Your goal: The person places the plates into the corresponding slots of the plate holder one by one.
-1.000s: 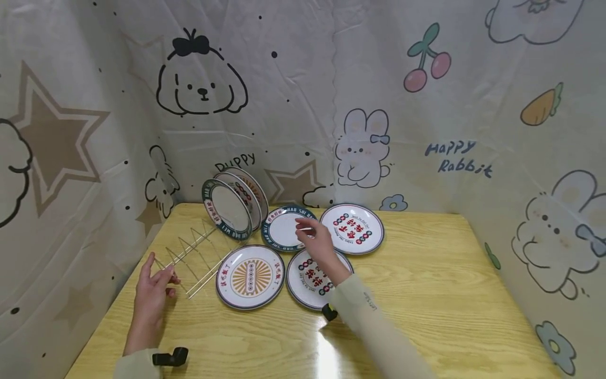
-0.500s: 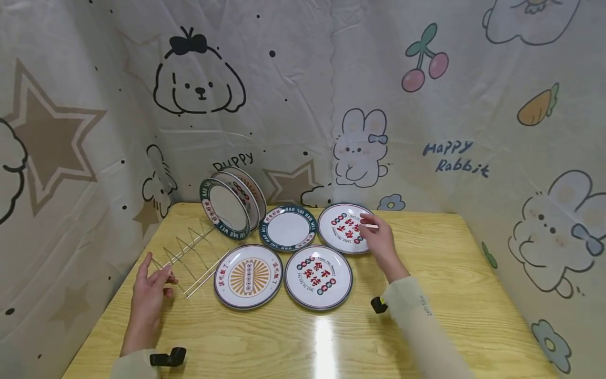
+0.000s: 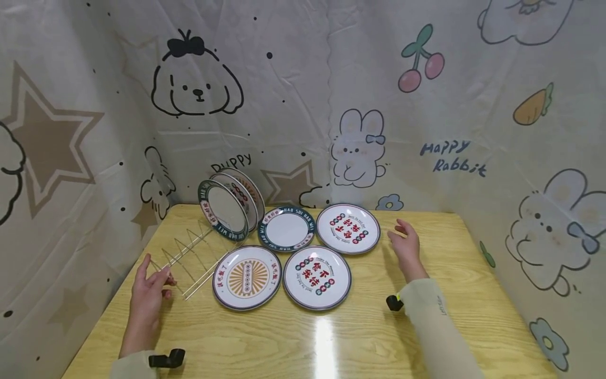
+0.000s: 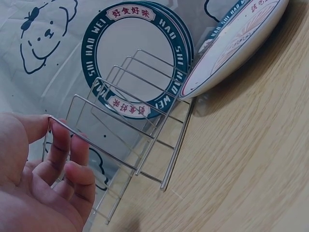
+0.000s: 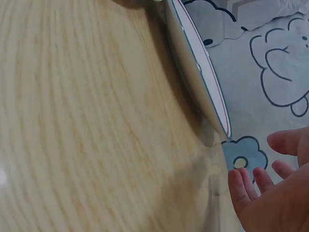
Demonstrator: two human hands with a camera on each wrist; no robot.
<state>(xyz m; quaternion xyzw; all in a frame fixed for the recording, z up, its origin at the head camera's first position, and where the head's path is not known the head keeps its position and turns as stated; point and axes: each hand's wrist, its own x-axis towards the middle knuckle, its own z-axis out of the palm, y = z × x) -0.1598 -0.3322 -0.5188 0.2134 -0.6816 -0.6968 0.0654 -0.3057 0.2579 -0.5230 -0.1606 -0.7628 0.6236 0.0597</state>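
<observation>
At the left of the table, my left hand (image 3: 149, 292) pinches the near end of a wire plate rack (image 4: 161, 140) between thumb and fingers. Three plates lean on edge in the rack's far end; the foremost is a green-rimmed plate (image 4: 135, 53). To the right, my right hand (image 3: 406, 250) hovers apart from everything, fingers loosely bent and holding nothing. The nearest thing to it is the back right plate with red characters (image 3: 347, 229). Flat on the table also lie a second green-rimmed plate (image 3: 286, 229), an orange-sunburst plate (image 3: 247, 300) and another red-character plate (image 3: 317, 277).
The wooden table (image 3: 426, 337) is enclosed by a printed cloth (image 3: 284, 105) at the back and both sides. The flat plates lie close together in two rows, just right of the rack.
My right hand has moved right, from above the flat plates, past the back right plate, to beyond its right side. The left hand keeps its hold on the rack.
</observation>
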